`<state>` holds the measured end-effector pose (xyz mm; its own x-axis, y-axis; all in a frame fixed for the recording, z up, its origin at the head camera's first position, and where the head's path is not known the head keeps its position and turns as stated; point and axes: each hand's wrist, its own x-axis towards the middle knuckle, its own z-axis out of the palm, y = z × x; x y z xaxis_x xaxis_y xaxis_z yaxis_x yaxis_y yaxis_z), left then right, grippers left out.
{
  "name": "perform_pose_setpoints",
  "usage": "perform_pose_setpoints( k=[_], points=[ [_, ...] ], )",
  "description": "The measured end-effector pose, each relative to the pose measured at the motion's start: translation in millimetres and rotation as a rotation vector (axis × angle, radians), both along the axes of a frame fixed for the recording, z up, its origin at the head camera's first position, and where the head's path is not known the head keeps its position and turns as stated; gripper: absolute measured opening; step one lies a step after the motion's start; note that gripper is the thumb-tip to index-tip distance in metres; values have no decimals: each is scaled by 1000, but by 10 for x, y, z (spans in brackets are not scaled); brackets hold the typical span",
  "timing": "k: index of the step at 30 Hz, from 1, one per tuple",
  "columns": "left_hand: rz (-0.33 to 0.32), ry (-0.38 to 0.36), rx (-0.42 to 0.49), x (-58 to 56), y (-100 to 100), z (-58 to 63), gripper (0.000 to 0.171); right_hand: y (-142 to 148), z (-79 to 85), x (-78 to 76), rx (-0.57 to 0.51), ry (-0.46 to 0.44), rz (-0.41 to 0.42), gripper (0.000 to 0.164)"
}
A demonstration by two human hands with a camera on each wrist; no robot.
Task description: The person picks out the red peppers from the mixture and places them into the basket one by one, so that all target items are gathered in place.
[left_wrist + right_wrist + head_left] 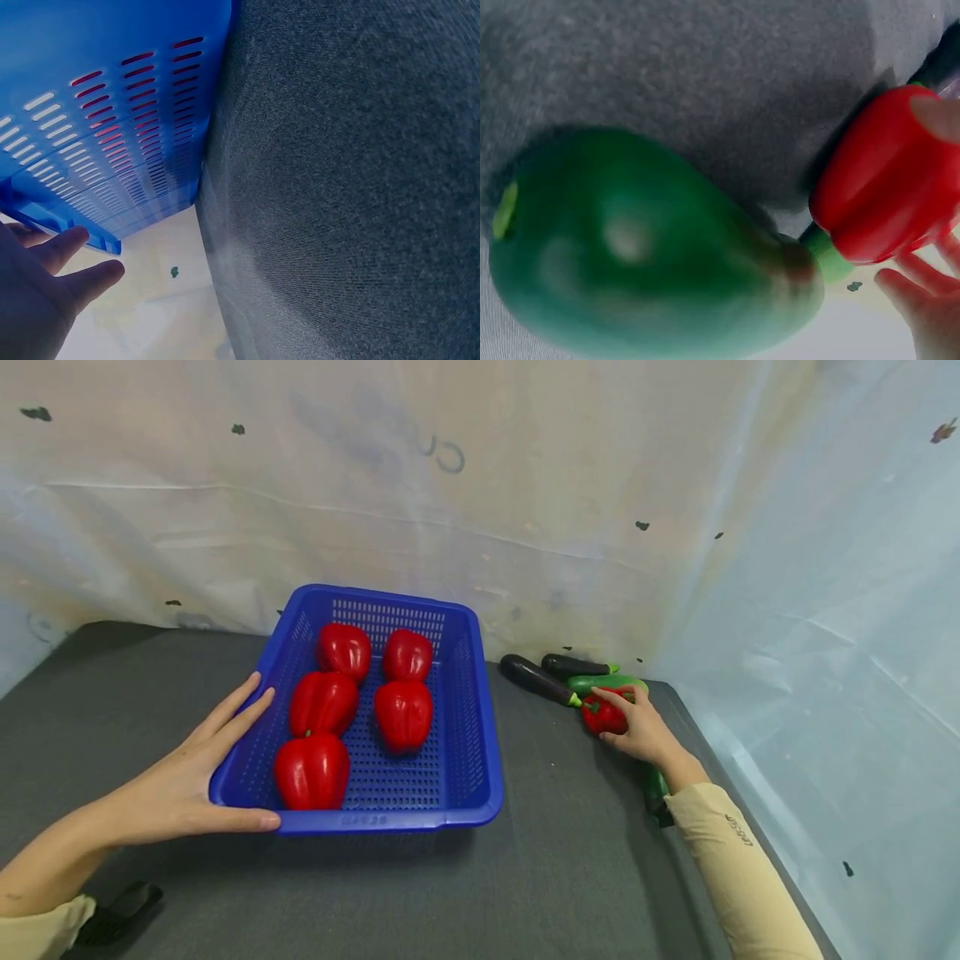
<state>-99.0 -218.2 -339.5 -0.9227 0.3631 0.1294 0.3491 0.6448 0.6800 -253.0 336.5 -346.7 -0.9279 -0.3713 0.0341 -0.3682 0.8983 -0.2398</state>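
Observation:
A blue plastic basket (416, 818) with perforated sides stands on the dark table and holds several red bell peppers (324, 703). My left hand (187, 793) spreads over its front left corner, thumb along the front rim and straight fingers against the left rim. Its fingers (94, 283) also show beside the rim in the left wrist view. Over on the right, my right hand (645, 733) grips another red bell pepper (600, 716), thumb and fingers on opposite sides. In the right wrist view that bell pepper (889, 176) lies close over the cloth.
Two dark eggplants (534, 679) and a green cucumber (592, 683) lie behind the right hand. Under the right forearm is a green vegetable (654, 789), large in the right wrist view. Plastic sheeting (525, 485) walls the back and right side. A black strap (123, 910) is near the left sleeve.

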Motion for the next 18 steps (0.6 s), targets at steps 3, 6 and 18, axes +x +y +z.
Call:
perform_pose_setpoints(
  k=[3,6,18],
  points=[
    [-1,-1,2,-5,4,2,123,18,18,9,24,1,31,73],
    [1,-4,4,-9,4,3,123,42,34,24,67,-3,73,79],
    [0,-7,10,-15,-7,-13,122,50,91,133,96,-68,90,87]
  ],
)
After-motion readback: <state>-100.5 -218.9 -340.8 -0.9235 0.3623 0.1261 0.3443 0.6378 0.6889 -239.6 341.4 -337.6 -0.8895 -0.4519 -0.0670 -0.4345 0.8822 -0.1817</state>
